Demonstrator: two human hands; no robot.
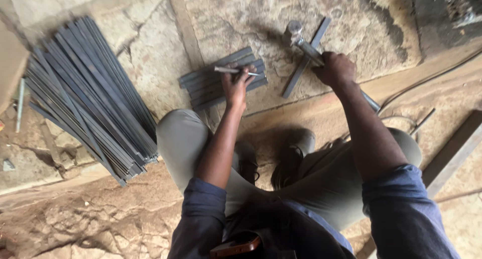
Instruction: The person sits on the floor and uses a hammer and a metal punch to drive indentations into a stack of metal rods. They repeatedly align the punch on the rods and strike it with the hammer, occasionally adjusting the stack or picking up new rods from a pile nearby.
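- The left hand (236, 85) is pinching a thin metal punch (235, 71), fingers closed on it, over a small stack of flat strips (211, 85) on the stone floor (150, 63).
- The right hand (335, 68) is gripping a hammer (307, 47), fingers wrapped around its handle, above one single strip (296, 78).
- A large pile of long strips (88, 95) is lying well left.

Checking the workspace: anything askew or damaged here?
One flat grey metal strip lies alone, angled across the floor under the metal hammer in the right hand, apart from the short stacked strips. The stone floor is cracked.
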